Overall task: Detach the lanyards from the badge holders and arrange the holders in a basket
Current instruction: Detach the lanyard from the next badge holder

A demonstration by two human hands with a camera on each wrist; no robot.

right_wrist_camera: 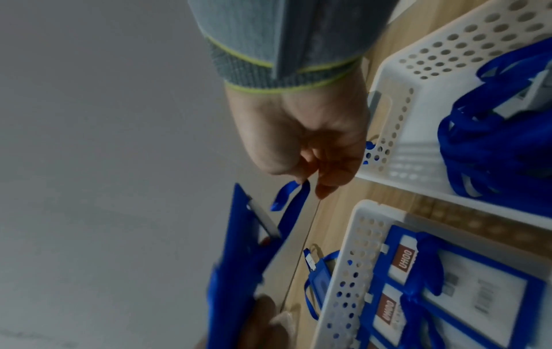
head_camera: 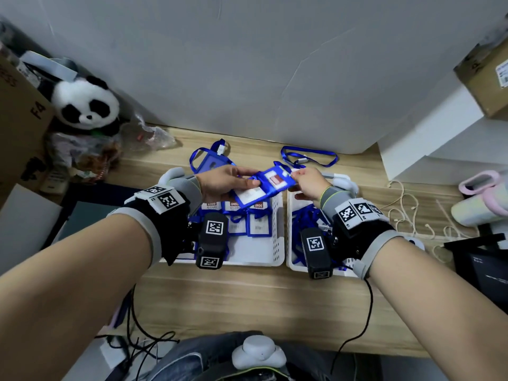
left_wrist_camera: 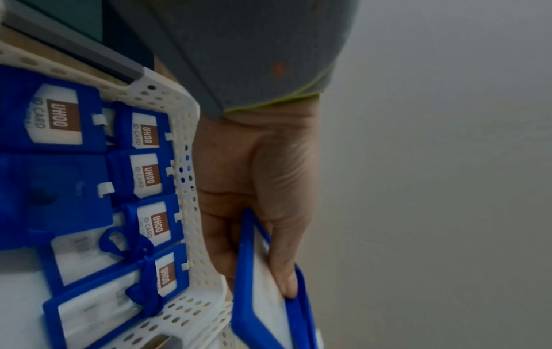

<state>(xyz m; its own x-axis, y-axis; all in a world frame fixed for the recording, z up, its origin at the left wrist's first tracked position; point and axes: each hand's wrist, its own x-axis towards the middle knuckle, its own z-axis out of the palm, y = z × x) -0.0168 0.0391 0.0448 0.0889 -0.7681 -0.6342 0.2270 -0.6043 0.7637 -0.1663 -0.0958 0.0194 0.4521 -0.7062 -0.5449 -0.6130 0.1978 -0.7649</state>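
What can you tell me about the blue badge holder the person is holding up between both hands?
The badge holder is a flat blue frame, plastic by the look of it, with a white card inside bearing a reddish-brown label. It is held tilted in the air above the far ends of two white baskets. The left hand grips one end, thumb on top. The right hand pinches the other end, where a blue lanyard loops out. Whether the lanyard is already unclipped cannot be told.

Blue badge holder (head_camera: 262, 189) tilted above two white perforated baskets: left basket (head_camera: 277, 237) holds rowed holders (left_wrist_camera: 143, 170) (labelled UHOO), right basket (head_camera: 292, 259) holds blue lanyards (right_wrist_camera: 490, 151).
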